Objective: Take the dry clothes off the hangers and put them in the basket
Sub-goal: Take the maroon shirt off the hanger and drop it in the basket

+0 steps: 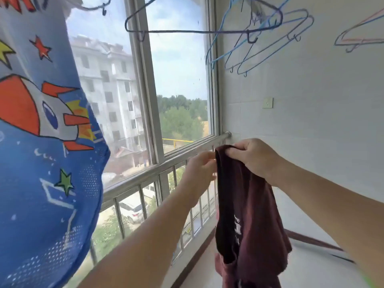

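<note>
Both hands are gripping the top edge of the maroon garment, right hand clenching it, left hand pinching it, near the railing, empty hangers hanging above

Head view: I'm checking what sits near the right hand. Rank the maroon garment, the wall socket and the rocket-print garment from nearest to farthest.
From the right hand:
1. Maroon garment, gripped at its top edge.
2. Wall socket, above on the tiled wall.
3. Rocket-print garment, hanging far left.
</note>
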